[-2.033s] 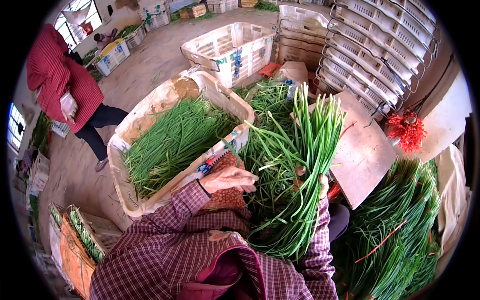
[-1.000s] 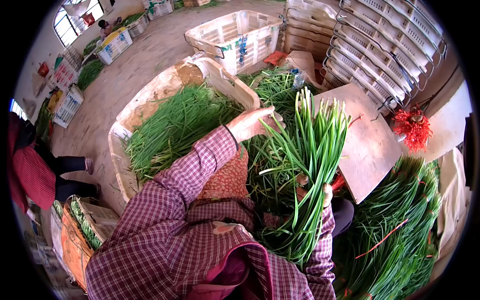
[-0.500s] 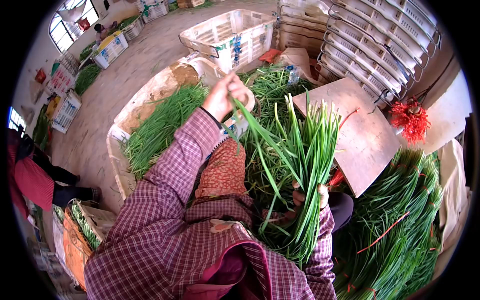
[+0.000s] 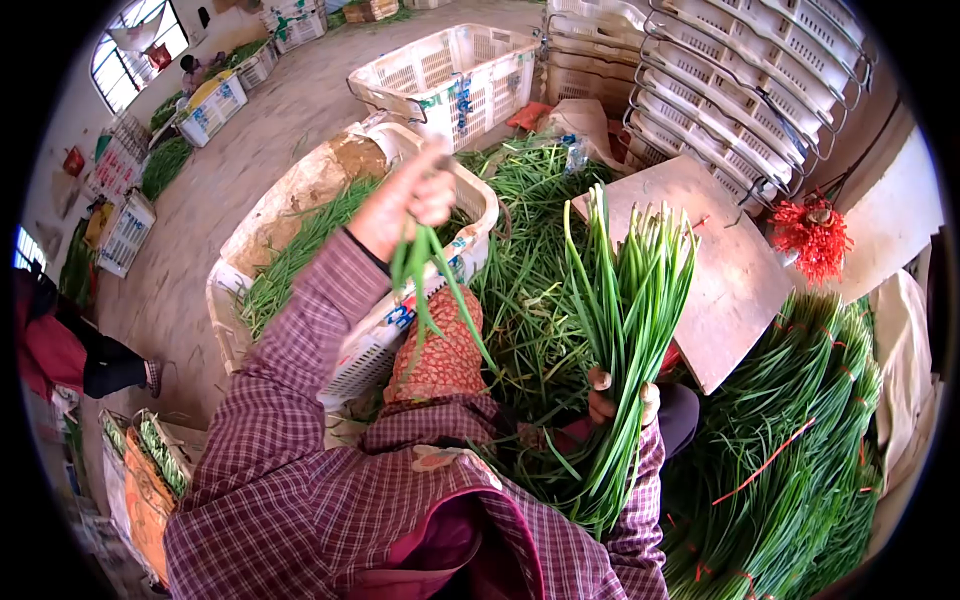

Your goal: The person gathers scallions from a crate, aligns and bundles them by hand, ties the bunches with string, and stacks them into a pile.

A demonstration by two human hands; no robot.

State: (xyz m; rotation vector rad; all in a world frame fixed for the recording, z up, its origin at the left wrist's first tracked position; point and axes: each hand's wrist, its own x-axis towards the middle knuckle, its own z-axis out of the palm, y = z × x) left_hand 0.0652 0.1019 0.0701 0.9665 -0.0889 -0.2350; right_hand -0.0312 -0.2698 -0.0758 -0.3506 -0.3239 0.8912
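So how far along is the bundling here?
Partway, it seems. Looks done: the large heap of greens at lower right, where several red bands show. In hand: the right hand grips an upright bunch with no band visible, while the left hand holds a few separate leaves. Left: the loose greens in the crate and the tangled pile beside it.

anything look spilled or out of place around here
Loose long green stalks lie in a tangled heap outside the nearest white plastic crate, as if spilled or discarded. One thin red tie lies slack across the dark green bundles, apparently not fastened around any.
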